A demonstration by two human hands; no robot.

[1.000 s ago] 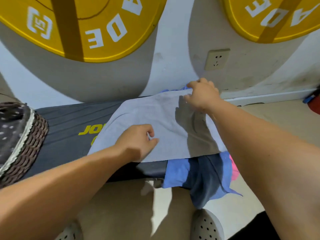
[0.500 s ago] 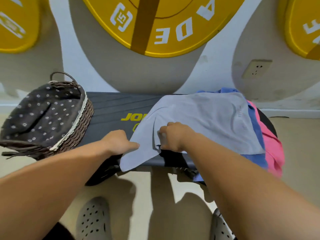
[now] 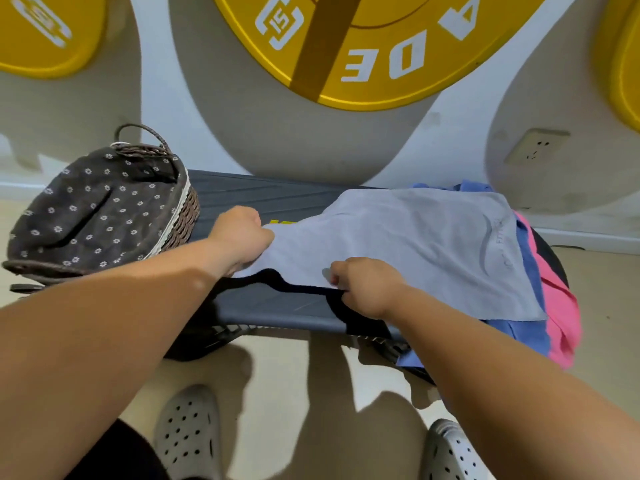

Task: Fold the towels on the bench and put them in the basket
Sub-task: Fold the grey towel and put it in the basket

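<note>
both hands pinching grey towel

The basket sits left of the towels on the bench.

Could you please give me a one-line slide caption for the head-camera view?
Left hand and right hand grip a grey towel on the bench, basket nearby.

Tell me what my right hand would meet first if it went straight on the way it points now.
Most likely the left hand, which grips a corner of the grey towel just up-left of the right hand; the wicker basket lies beyond it. Depth is hard to judge from one view.
</note>
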